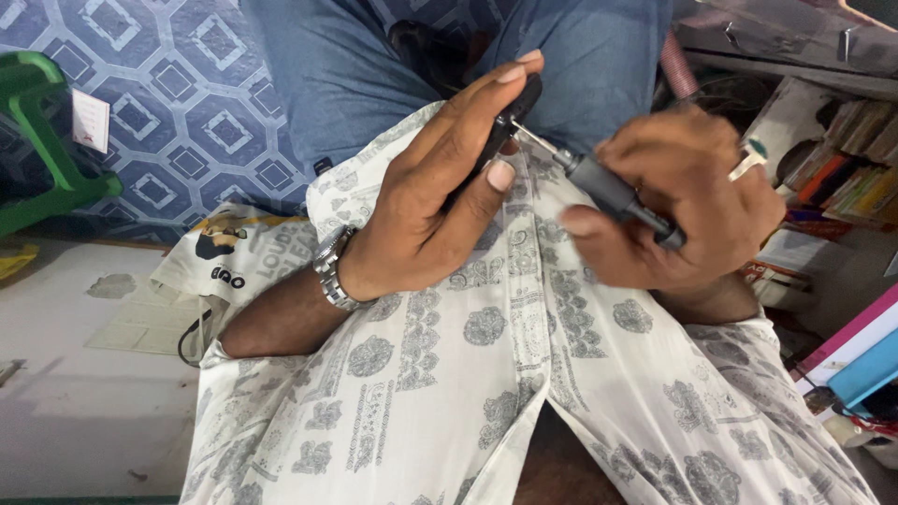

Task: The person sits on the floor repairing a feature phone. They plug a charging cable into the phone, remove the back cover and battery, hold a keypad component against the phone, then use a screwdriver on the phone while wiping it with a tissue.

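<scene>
Below, a blue floor covering (187, 122) with a geometric tile pattern, running off the top left edge; open room there between the green plastic stool (42, 140) at far left and the blue denim knee (346, 75). Pale flat surface (75, 402) at lower left, mostly bare, reaching the bottom edge. Crowded on the right: stacked books and boxes (842, 168) close against the right forearm, little room that side. Across the middle, a white cotton shirt (486, 374) printed with grey motifs, soft and creased, open at the front. Over the lap, left hand (440, 196) curled around a small flat black device (510, 122), thumb pressed on its near face, fingertips hooked over the far edge; steel link watch (332, 266) at the wrist. Right hand (683, 206), ringed, clenched around a screwdriver (608, 192) with a dark grey cylindrical handle. Long axis slanting from lower right up to upper left, thin metal shaft (538, 145) pointing at the device, tip touching it. Device's own long axis tilted upward to the right, top end near the denim.
</scene>
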`<act>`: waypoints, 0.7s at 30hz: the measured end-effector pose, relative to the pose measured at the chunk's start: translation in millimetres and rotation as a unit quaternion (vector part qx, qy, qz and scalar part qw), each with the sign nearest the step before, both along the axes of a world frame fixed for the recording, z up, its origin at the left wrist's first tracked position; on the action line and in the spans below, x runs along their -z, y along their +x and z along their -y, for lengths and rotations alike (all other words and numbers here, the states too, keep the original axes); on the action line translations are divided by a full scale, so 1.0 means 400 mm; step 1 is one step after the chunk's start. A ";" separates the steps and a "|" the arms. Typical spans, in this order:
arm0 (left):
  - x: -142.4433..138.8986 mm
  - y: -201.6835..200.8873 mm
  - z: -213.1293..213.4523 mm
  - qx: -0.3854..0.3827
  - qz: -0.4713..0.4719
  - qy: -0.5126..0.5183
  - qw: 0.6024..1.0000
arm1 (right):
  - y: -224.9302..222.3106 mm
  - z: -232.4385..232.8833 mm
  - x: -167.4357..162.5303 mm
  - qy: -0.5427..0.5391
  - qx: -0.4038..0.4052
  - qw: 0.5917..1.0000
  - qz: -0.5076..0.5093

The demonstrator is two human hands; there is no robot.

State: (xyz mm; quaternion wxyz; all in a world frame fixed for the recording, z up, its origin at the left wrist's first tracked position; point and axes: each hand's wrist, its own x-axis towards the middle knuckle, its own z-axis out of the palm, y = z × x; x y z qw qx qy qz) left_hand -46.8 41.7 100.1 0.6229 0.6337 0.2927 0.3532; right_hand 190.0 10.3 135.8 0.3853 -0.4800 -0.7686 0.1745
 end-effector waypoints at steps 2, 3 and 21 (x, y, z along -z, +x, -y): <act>-0.002 -0.001 -0.002 -0.001 -0.005 0.003 1.000 | 0.001 -0.003 0.000 0.003 -0.004 1.000 -0.003; -0.003 -0.001 -0.002 -0.004 -0.015 0.030 0.999 | 0.002 -0.006 0.003 0.002 -0.012 1.000 -0.018; -0.007 0.002 -0.007 -0.002 -0.016 0.028 0.999 | 0.014 0.000 -0.004 0.002 -0.015 1.000 0.011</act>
